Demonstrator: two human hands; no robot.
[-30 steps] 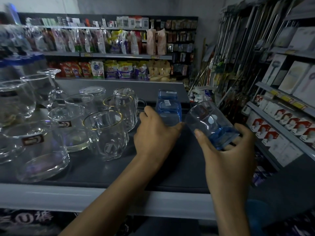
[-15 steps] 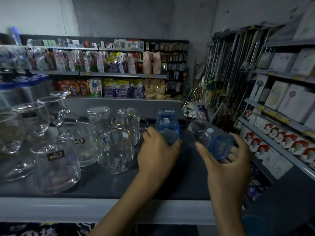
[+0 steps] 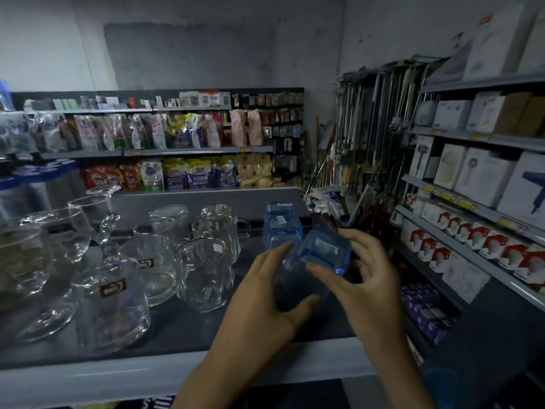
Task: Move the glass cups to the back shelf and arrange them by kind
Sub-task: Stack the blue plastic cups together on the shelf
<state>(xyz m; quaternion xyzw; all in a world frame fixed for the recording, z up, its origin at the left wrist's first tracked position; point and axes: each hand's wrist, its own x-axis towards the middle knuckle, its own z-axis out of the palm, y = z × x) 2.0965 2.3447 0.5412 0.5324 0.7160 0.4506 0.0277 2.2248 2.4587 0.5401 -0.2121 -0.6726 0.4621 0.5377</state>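
Holding the blue glass cup base-up in both hands, just in front of the blue stack, we keep like with like. Our left hand cradles its side; right hand fingers pinch the base. Clear mugs stand left of that stack.

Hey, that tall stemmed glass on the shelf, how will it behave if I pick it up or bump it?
The stemmed glass probably tips easily: a wide bowl sits high on a thin stem. It looks thin and clear, so likely fragile. Glass mugs stand close beside it, so it may clink against them when lifted.
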